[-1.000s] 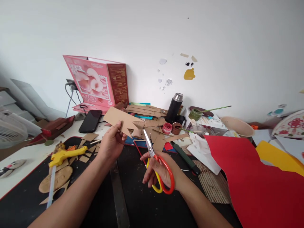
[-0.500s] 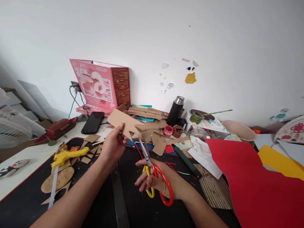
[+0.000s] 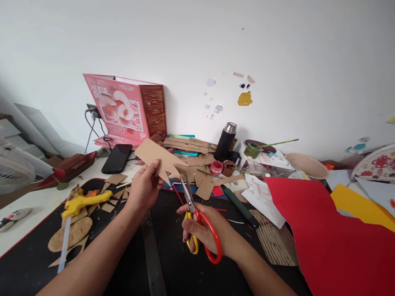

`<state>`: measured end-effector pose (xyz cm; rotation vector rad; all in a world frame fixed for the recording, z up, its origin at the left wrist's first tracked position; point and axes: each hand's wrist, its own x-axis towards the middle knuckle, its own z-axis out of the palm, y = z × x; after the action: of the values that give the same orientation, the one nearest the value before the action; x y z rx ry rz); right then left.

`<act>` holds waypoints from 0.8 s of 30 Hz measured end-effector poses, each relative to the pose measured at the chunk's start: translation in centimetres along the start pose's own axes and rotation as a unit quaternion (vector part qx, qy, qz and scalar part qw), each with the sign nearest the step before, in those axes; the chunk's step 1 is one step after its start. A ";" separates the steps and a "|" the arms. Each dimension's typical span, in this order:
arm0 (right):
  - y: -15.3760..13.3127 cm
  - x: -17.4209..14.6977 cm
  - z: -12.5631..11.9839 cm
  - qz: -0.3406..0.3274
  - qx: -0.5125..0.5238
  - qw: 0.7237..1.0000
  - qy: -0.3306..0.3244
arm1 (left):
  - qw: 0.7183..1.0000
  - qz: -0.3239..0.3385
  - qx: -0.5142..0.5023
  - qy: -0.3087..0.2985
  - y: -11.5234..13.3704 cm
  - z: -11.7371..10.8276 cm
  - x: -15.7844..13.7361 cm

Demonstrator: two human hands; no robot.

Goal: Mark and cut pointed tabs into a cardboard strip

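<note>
Pinched between the thumb and fingers of my left hand (image 3: 147, 183) is a piece of brown cardboard (image 3: 154, 155), held up above the mat. Its right end has a V-shaped notch with pointed corners. My right hand (image 3: 202, 228) grips scissors (image 3: 189, 196) by their handles, one loop red and the other yellow. The scissor blades point up and away, slightly parted, with their tips close to the notched end of the cardboard. Whether the tips touch it I cannot tell. Below both hands lies a black cutting mat (image 3: 179, 263) with a metal ruler (image 3: 153, 255) on it.
A yellow glue gun (image 3: 88, 202) and cardboard scraps (image 3: 108, 206) lie at left, near a phone (image 3: 117, 158). Behind stand a pink box (image 3: 123, 109), a black thermos (image 3: 226, 142) and paint jars (image 3: 216, 167). A green utility knife (image 3: 240, 207) and red sheet (image 3: 333, 238) lie at right.
My right thumb has come down and closed more over the scissor handles. The cardboard stays in my left hand with the same notch. The whole view has shifted slightly.
</note>
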<state>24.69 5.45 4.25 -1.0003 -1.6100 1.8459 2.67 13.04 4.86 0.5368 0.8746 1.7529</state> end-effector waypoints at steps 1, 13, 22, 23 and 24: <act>0.0 0.0 0.0 -0.001 -0.003 1.000 -0.001 | 1.000 0.004 0.012 -0.008 0.0 0.1 -0.1; 0.3 0.0 0.0 0.005 -0.046 0.999 0.014 | 0.988 -0.003 0.138 -0.062 -0.5 0.2 -1.6; 0.4 -0.1 0.1 0.000 -0.087 0.996 0.037 | 0.980 0.004 0.184 -0.070 -0.2 0.2 -1.9; 0.4 -0.1 0.1 0.000 -0.088 0.995 0.037 | 0.978 0.008 0.196 -0.077 -0.2 0.1 -2.0; 0.4 -0.1 0.1 -0.001 -0.089 0.995 0.040 | 0.975 0.012 0.204 -0.082 -0.2 0.0 -2.0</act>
<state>24.71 5.21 3.85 -1.1323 -1.7489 1.6624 3.51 11.21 4.79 0.9502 1.1195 1.5272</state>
